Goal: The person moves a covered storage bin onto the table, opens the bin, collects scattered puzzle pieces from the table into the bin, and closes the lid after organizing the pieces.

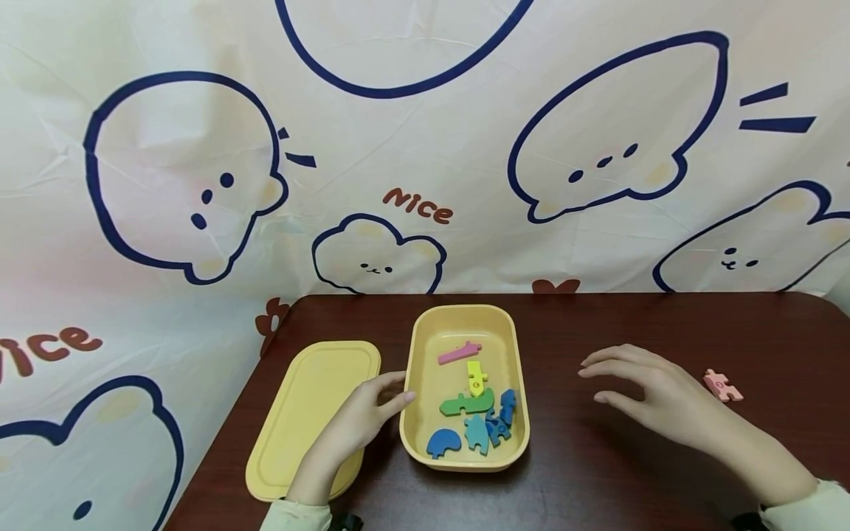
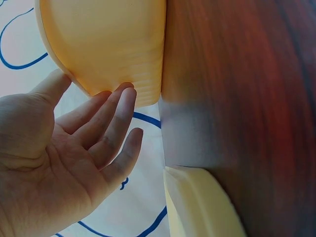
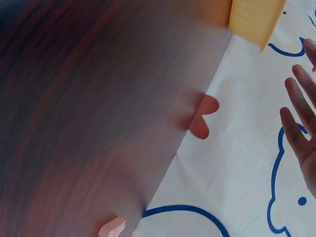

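Note:
A yellow plastic container (image 1: pixel 415 442) holds several flat puzzle pieces: a pink one (image 1: pixel 460 353), a yellow one (image 1: pixel 476 377), a green one (image 1: pixel 468 403), a turquoise one (image 1: pixel 476 434) and several blue ones, among them a rounded one (image 1: pixel 443 442). My left hand (image 1: pixel 361 413) holds the container's left side, thumb at the rim and fingertips on the outer wall, as the left wrist view shows. To the right of the container my right hand (image 1: pixel 654 387) hovers with loosely extended fingers and nothing in its grasp. Beyond it a pink piece (image 1: pixel 722 386) lies on the table.
A yellow lid (image 1: pixel 305 413) lies flat left of the container, partly beneath my left forearm in the head view. Both sit on a dark brown wooden table (image 1: pixel 578 479). Behind the table hangs a white cloth (image 1: pixel 478 162) printed with blue-outlined cartoon figures.

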Demonstrator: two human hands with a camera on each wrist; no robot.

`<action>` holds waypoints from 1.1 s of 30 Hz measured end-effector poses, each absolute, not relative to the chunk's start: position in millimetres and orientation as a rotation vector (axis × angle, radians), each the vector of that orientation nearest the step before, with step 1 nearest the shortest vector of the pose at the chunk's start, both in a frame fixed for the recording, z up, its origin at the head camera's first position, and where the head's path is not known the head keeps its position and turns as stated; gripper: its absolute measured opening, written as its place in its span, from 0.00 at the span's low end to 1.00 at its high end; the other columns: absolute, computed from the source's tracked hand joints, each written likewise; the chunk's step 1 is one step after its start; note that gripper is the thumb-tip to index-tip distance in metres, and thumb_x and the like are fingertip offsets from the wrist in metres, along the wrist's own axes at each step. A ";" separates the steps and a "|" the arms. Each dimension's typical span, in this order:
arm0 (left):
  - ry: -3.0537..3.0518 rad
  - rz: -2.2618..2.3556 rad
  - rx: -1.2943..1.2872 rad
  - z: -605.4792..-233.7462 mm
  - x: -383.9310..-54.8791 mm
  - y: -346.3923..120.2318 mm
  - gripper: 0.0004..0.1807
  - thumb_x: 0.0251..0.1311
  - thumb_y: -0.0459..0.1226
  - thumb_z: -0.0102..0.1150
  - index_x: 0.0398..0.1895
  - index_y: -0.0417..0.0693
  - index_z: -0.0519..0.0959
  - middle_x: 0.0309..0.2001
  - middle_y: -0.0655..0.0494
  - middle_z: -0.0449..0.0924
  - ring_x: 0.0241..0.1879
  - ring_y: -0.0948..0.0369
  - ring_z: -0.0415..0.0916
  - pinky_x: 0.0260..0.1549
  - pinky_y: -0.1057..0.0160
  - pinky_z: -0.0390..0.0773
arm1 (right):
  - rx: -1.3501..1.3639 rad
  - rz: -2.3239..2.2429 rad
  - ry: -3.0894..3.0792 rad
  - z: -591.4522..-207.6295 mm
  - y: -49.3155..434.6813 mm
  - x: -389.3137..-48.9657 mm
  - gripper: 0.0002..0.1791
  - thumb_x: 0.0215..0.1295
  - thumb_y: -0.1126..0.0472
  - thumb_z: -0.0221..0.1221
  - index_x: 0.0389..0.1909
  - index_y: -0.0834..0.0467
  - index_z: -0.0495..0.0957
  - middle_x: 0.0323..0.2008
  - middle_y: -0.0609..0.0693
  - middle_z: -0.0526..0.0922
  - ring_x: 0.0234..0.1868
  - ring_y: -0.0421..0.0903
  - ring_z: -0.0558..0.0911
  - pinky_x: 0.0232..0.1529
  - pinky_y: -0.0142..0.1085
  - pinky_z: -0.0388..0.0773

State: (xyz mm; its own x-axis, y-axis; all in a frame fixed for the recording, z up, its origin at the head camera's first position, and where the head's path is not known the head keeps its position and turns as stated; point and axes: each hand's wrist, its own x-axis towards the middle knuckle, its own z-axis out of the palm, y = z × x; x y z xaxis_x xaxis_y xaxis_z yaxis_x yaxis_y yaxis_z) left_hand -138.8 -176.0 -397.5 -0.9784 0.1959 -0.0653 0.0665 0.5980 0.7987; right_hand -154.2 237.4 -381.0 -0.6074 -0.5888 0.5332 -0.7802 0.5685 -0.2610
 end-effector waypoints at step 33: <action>2.668 1.333 0.233 -398.4 -138.7 -176.5 0.24 0.70 0.42 0.59 0.63 0.37 0.74 0.55 0.46 0.80 0.53 0.50 0.78 0.52 0.50 0.77 | 0.938 0.569 -2.471 -400.4 302.8 -149.6 0.34 0.35 0.71 0.78 0.46 0.41 0.84 0.46 0.37 0.81 0.52 0.28 0.73 0.52 0.15 0.61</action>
State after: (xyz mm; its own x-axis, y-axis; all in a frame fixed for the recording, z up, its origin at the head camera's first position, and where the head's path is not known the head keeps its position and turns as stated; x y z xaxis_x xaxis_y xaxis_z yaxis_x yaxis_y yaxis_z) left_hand -138.7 -176.5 -398.4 -0.9767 0.2047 -0.0638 0.0719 0.5930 0.8020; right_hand -149.6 302.8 -400.4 -0.6763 -0.5147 0.5270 -0.6934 0.6862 -0.2197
